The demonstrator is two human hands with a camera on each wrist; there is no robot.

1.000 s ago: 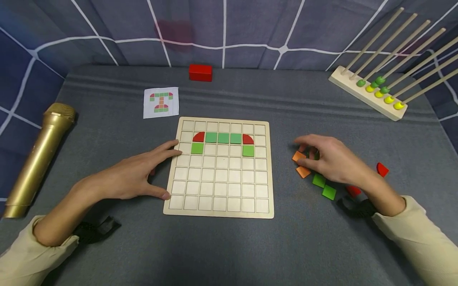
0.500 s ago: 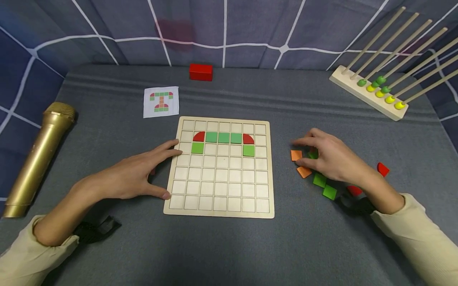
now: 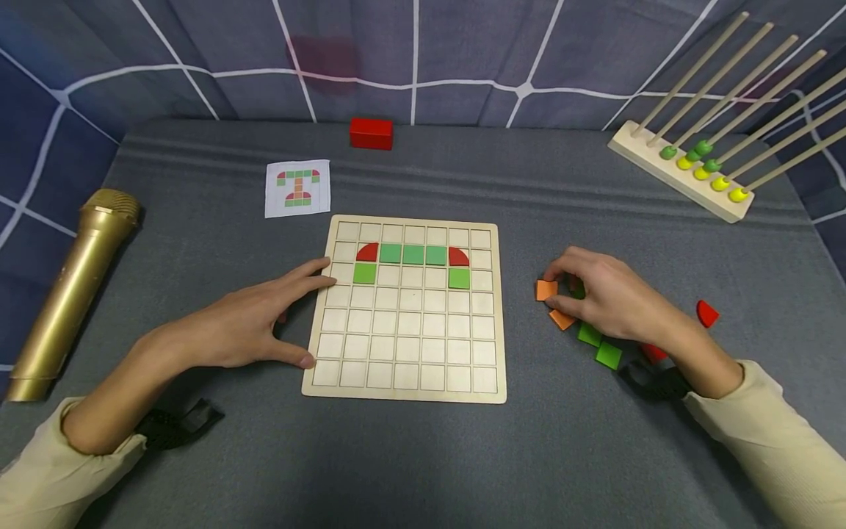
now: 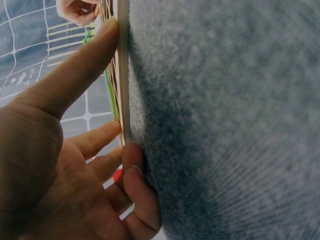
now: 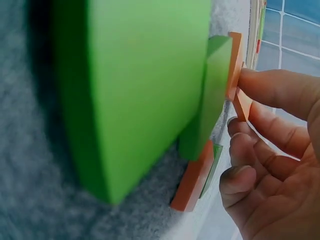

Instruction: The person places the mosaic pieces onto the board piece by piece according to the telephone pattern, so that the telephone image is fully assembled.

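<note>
My left hand (image 3: 254,323) rests at the left edge of a pale wooden grid board (image 3: 403,378), thumb and fingertips touching its side. In the left wrist view the thumb lies straight along the board's edge (image 4: 122,75). Red quarter-round and green square tiles (image 3: 413,255) sit in the board's upper cells. On the right, my right hand (image 3: 611,294) pinches an orange square tile (image 3: 546,290) between thumb and index finger. A second orange tile (image 3: 562,319) lies just below the thumb. Green square tiles (image 3: 608,355) lie near the palm, some partly hidden by the hand.
A pattern card (image 3: 297,189) lies behind the board, with a red block (image 3: 371,134) farther back. A gold microphone (image 3: 73,294) is at far left. A peg rack with beads (image 3: 681,173) stands back right. Red quarter-round tiles (image 3: 707,314) lie near the right forearm.
The right thumb and index finger have spread a little and closed again on the orange tile, which has turned and shifted slightly left. My left hand and the board have stayed in place.
</note>
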